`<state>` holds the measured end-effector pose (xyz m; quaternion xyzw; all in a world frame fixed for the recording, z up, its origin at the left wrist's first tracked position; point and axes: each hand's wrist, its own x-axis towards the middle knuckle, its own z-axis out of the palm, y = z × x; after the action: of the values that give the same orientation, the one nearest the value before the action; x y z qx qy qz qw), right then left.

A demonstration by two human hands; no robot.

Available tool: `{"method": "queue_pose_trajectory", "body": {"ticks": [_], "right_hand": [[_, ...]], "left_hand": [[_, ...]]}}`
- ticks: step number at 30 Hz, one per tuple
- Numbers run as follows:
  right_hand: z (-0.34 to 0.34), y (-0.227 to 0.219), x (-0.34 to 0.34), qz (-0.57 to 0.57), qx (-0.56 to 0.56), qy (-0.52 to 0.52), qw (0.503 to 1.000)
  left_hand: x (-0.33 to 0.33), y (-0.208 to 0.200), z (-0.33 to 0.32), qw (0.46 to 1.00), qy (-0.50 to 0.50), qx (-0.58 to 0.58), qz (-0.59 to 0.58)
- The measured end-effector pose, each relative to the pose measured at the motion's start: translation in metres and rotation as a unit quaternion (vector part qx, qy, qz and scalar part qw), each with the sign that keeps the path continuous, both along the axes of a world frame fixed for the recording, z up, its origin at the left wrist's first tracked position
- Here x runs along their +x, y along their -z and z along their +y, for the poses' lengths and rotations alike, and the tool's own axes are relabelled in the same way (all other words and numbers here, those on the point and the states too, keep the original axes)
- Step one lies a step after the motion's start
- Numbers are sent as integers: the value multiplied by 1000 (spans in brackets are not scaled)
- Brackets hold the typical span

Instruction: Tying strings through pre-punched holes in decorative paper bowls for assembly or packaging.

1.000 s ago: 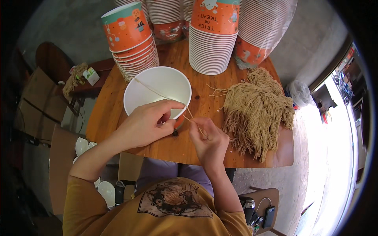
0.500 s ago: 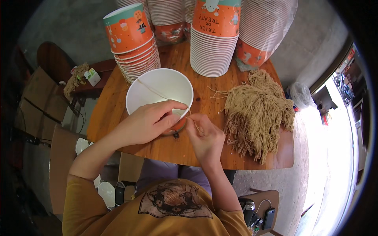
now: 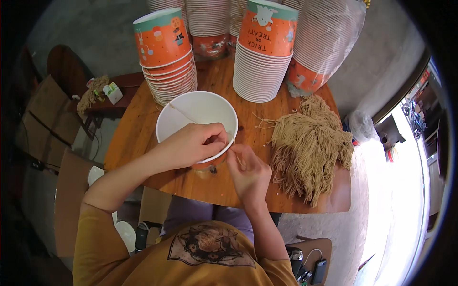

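Observation:
A paper bucket (image 3: 210, 106), white inside and orange outside, stands tilted toward me on the table. A thin tan cord (image 3: 182, 112) runs from its far left rim down into it. My left hand (image 3: 191, 145) reaches over the bucket's near side, its thumb and fingers pinched at the inside of the right rim, on a bit of cord mostly hidden by the fingers. Just outside that rim, my right hand (image 3: 251, 174) pinches the cord between thumb and forefinger, with the other fingers curled in. To the right lies a thick bundle of tan cords (image 3: 310, 150).
A short stack of orange buckets (image 3: 164, 45) with cords on them stands at the far left of the wooden table (image 3: 217, 78). Beside it rises a taller stack (image 3: 263, 71), with plastic-wrapped stacks (image 3: 319, 43) behind. A chair (image 3: 315, 255) holding small devices is at lower right.
My left forefinger has drawn back from over the rim and curled into a pinch inside the bucket. My right hand stays beside the rim. The whole view has shifted slightly.

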<state>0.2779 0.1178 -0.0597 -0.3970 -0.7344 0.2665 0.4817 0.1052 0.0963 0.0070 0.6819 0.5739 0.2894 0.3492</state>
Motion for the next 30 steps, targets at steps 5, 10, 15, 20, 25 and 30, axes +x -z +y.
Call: {"method": "queue_pose_trajectory", "body": {"ticks": [5, 10, 15, 20, 25, 30], "right_hand": [[1, 0, -1, 6, 13, 4, 1000], [1, 2, -1, 5, 1, 5, 1000], [0, -1, -1, 2, 2, 5, 1000], [-3, -7, 1, -26, -16, 4, 1000], [-3, -9, 2, -42, -23, 8, 999], [-3, -10, 1, -35, -5, 9, 999]], "left_hand": [[1, 0, 1, 999, -8, -23, -47], [2, -3, 1, 999, 2, -19, -45], [2, 1, 1, 997, -5, -18, -76], [2, 4, 4, 999, 6, 11, -50], [2, 5, 5, 999, 8, -1, -51], [2, 4, 4, 997, -3, -26, -72]]}}
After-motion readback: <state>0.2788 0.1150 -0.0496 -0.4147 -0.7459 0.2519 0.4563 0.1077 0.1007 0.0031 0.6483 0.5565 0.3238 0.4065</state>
